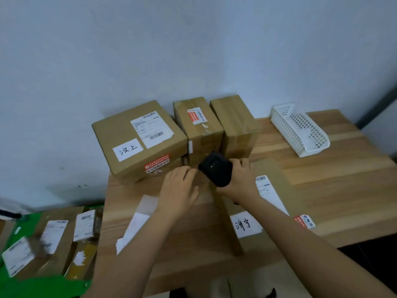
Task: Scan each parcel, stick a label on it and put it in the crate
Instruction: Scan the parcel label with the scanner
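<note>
My right hand (240, 179) grips a black handheld scanner (214, 168), held over the table in front of the stacked parcels. My left hand (178, 188) lies palm down beside it with its fingers stretched toward the foot of the big parcel (129, 134), which bears a shipping label and a handwritten white label. Behind the scanner stand two smaller taped parcels (199, 125) (234, 121). Under my right forearm lies a flat parcel (277, 181) with a shipping label and a handwritten white label. The green crate (32, 287) at the lower left holds several labelled parcels.
A white perforated plastic basket (300, 130) lies at the back right of the wooden table (343, 168). A white sheet (135, 226) lies on the table under my left forearm. A pale wall runs close behind the parcels.
</note>
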